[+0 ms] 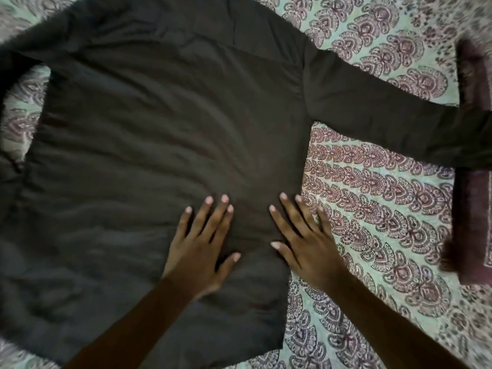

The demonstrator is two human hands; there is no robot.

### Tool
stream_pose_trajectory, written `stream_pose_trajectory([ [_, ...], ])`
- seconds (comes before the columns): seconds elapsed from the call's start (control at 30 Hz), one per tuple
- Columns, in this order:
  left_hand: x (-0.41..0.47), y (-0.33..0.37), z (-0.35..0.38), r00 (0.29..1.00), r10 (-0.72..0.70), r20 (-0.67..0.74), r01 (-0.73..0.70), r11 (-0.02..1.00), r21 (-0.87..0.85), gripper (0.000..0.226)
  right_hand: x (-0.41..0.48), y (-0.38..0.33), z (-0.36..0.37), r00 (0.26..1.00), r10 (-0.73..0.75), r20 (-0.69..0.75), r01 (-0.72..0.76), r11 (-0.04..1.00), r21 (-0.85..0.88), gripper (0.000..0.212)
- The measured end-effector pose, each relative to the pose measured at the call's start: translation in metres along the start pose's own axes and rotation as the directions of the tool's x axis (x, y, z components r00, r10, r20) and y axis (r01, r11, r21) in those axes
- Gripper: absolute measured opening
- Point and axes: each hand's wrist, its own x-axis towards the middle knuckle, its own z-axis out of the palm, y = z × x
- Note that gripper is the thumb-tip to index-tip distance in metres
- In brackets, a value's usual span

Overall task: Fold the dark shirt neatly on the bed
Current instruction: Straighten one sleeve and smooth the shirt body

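Both hands, left and right, press flat on the dark shirt

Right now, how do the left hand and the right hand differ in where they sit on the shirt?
The left hand lies wholly on the shirt; the right hand straddles the shirt's side edge, its outer part over the patterned bedsheet. The left hand's fingers sit closer together; the right hand's spread wider. Both lie flat, palm down, gripping nothing.

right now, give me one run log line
dark shirt: spread out on bed | left hand: flat on shirt | right hand: flat across shirt's edge | stage: folding not yet started
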Motion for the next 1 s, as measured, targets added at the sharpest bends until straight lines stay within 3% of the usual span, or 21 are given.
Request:
stream_pose_trajectory([
  [0.13,-0.057,0.032,0.018,0.983,0.164,0.078,-0.165,0.986,0.011,0.094,-0.03,-0.03,0.005,0.953,0.299,-0.043,-0.288,0.943,0.167,0.071],
  [0.27,-0.104,0.047,0.03,0.952,0.297,0.07,-0.296,0.955,-0.021,0.082,-0.035,-0.087,0.021,0.976,0.179,-0.122,-0.15,0.965,0.216,0.068],
  [0.33,-0.12,0.041,0.033,0.941,0.339,-0.02,-0.339,0.934,-0.114,0.063,-0.062,-0.105,0.039,0.962,0.256,-0.095,-0.231,0.948,0.221,0.066],
  [0.4,-0.124,0.03,0.027,0.967,0.2,-0.161,-0.236,0.937,-0.257,0.046,-0.099,-0.116,0.055,0.926,0.374,-0.06,-0.35,0.906,0.237,0.066],
  [0.47,-0.109,0.011,0.01,0.976,0.008,-0.217,-0.072,0.955,-0.289,0.045,-0.129,-0.124,0.064,0.903,0.428,-0.048,-0.403,0.88,0.252,0.066],
  [0.6,-0.071,-0.045,-0.007,0.994,-0.073,-0.084,0.075,0.997,0.026,0.079,-0.139,-0.147,0.061,0.785,0.619,-0.026,-0.583,0.752,0.309,0.066],
  [0.7,-0.088,-0.06,0.007,0.999,-0.04,0.012,0.038,0.996,0.085,0.088,-0.096,-0.172,0.036,0.74,0.661,-0.125,-0.573,0.717,0.396,0.064],
  [0.8,-0.128,-0.058,0.019,0.993,0.1,0.063,-0.107,0.987,0.123,0.094,-0.009,-0.19,0.008,0.775,0.587,-0.235,-0.442,0.769,0.462,0.065],
  [0.87,-0.151,-0.064,0.021,0.978,0.192,0.082,-0.199,0.976,0.088,0.092,0.044,-0.199,0.002,0.819,0.529,-0.222,-0.388,0.796,0.465,0.067],
  [0.93,-0.164,-0.073,0.018,0.965,0.257,0.044,-0.258,0.966,0.014,0.083,0.061,-0.202,0.012,0.838,0.519,-0.17,-0.422,0.814,0.4,0.067],
  [1.0,-0.157,-0.09,0.005,0.976,0.215,-0.028,-0.216,0.975,-0.054,0.075,0.04,-0.201,0.026,0.766,0.626,-0.145,-0.55,0.755,0.356,0.069],
])
